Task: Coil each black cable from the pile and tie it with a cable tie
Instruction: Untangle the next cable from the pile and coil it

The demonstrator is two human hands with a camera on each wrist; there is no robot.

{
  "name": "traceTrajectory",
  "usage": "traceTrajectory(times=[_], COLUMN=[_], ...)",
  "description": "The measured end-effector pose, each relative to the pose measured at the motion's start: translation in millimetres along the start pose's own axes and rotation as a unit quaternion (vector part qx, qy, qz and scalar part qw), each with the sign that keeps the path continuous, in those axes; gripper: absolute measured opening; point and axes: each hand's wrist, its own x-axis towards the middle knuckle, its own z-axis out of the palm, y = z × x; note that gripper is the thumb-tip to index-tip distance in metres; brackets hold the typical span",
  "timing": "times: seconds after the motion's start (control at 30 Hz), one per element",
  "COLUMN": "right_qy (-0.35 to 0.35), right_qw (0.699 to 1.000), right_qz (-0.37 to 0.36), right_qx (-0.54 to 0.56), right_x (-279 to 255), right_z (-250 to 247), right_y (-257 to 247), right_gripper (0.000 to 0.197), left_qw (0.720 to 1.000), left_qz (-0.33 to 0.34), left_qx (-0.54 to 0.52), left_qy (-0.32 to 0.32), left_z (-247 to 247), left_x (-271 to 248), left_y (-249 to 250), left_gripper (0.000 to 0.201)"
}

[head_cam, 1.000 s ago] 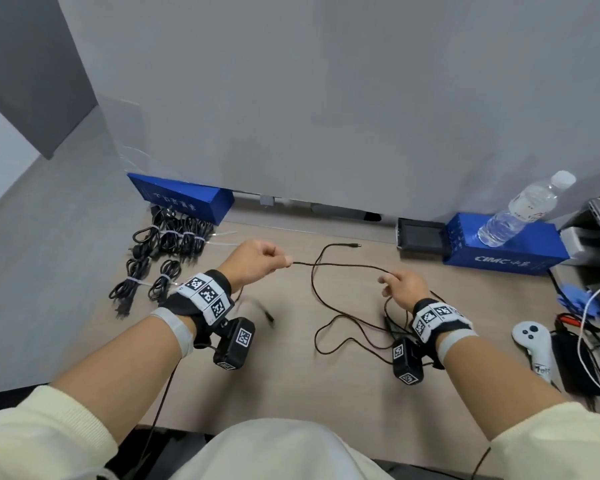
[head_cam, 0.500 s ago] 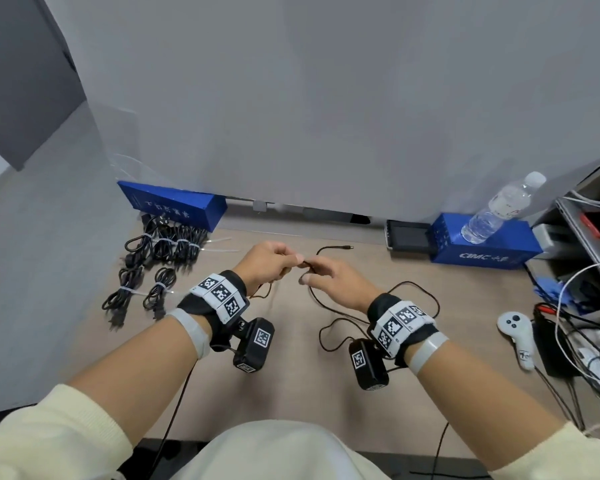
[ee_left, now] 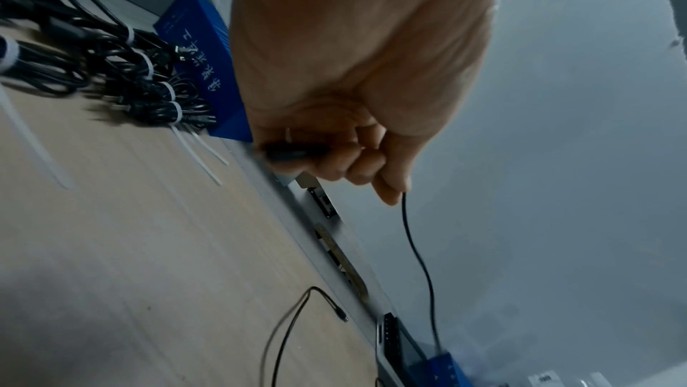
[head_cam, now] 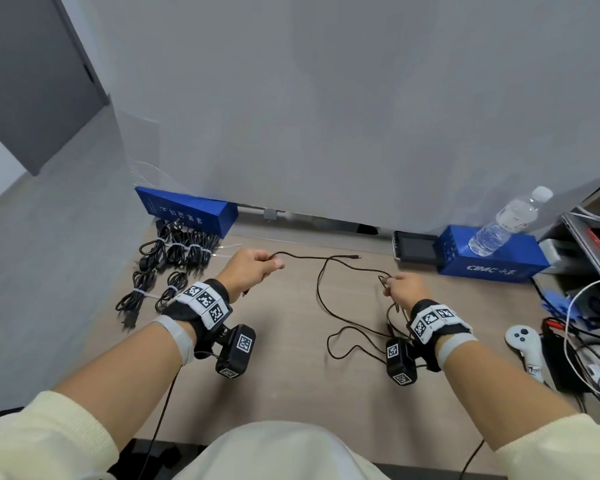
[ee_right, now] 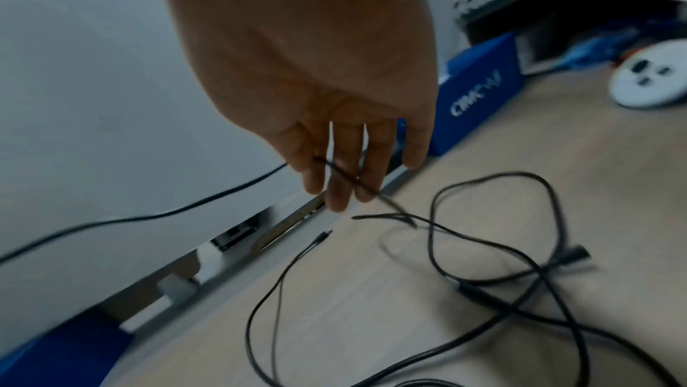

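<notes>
A thin black cable [head_cam: 302, 255] lies in loose loops on the wooden desk [head_cam: 284, 375]. My left hand [head_cam: 257, 266] grips it in a fist, with a dark plug [ee_left: 293, 152] sticking out of the curled fingers. From that hand the cable [ee_left: 416, 255] runs right to my right hand [head_cam: 400, 289], which holds it among its loosely extended fingers [ee_right: 338, 187]. More loops of the cable [ee_right: 431, 232] rest on the desk under the right hand. The cable's free plug end [head_cam: 355, 257] lies near the back edge.
Several coiled, tied black cables [head_cam: 177, 251] lie at the back left beside a blue box [head_cam: 187, 213]. Loose white cable ties [ee_left: 200, 152] lie next to them. At the right are another blue box [head_cam: 489, 261], a water bottle [head_cam: 506, 226], a white controller [head_cam: 523, 344] and tangled wires [head_cam: 596, 341].
Half a second ago the two hands met at the middle of the desk. They have moved apart again, and a length of cable is drawn out between them.
</notes>
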Motion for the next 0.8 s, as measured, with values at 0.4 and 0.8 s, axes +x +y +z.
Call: traceTrajectory(times=[0.4, 0.8], right_qy=[-0.138, -0.261], right_qw=[0.939, 0.898], right_qz=[-0.314, -0.316], right_qx=[-0.011, 0.162], right_x=[-55, -92], right_z=[40, 44], right_y=[-85, -103], right_gripper=[0.041, 0.014], left_qw=[0.994, 0.992], left_qz=[0.077, 0.051], left_qx=[0.011, -0.079], left_qy=[-0.078, 0.085], left_z=[21, 28], left_x=[-10, -12], left_y=[31, 40], left_gripper=[0.025, 0.029])
